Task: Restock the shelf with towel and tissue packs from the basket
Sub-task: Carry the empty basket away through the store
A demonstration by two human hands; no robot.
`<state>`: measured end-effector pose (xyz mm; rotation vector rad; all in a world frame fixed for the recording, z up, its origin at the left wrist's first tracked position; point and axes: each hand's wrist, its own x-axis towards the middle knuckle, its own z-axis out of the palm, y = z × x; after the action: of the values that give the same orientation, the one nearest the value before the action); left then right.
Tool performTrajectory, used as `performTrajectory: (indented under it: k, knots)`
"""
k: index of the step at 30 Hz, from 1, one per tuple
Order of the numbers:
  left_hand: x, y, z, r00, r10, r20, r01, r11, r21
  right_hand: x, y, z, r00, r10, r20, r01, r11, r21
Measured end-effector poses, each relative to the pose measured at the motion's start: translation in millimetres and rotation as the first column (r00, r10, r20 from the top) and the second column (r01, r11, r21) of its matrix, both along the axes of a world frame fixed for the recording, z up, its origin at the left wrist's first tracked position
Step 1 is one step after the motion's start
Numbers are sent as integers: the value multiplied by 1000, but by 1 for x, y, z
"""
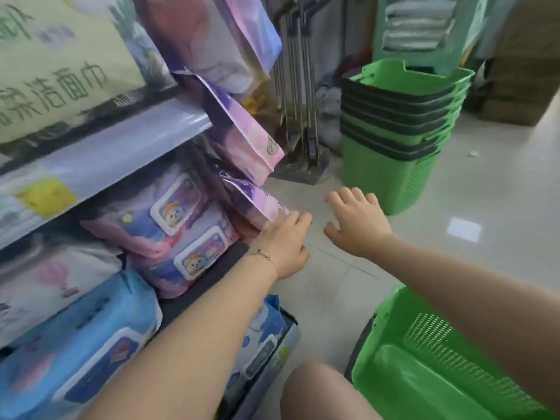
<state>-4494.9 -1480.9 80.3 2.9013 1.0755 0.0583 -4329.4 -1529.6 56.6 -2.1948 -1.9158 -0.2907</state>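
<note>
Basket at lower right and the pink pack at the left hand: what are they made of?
Basket: looks like moulded green plastic, glossy inside, with a perforated wall. Pink pack: probably soft printed plastic film, shiny and creased, by the left hand.

On the big pale green pack (60, 71) at the upper left of the frame, dark green Chinese characters run across its lower part. I can make out 柔洁面巾, with one more character before them cut by the frame edge. Larger characters above are cropped past reading. The yellow tag (45, 197) on the shelf edge (121, 147) at mid left and the lids of the wipe packs (175, 207) are too blurred to read
</note>
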Motion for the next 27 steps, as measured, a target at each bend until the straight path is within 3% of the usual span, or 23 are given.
performTrajectory:
  k: [5, 9, 22, 27]
  knots:
    - [17, 26, -47, 998, -41, 44, 48, 980, -194, 12, 21, -39, 993, -99, -62, 91, 988, -124]
    - [29, 32, -72, 996, -75, -51, 56, 950, -306, 24, 19, -54, 980, -172, -97, 147, 964, -222]
    - [128, -21, -53, 915, -348, -203, 242, 878, -412, 84, -84, -35, 888, -442, -129, 383, 864, -326]
    - [151, -53, -61, 861, -430, -272, 265, 835, -483, 105, -154, -38, 808, -571, -144, 473, 776, -417]
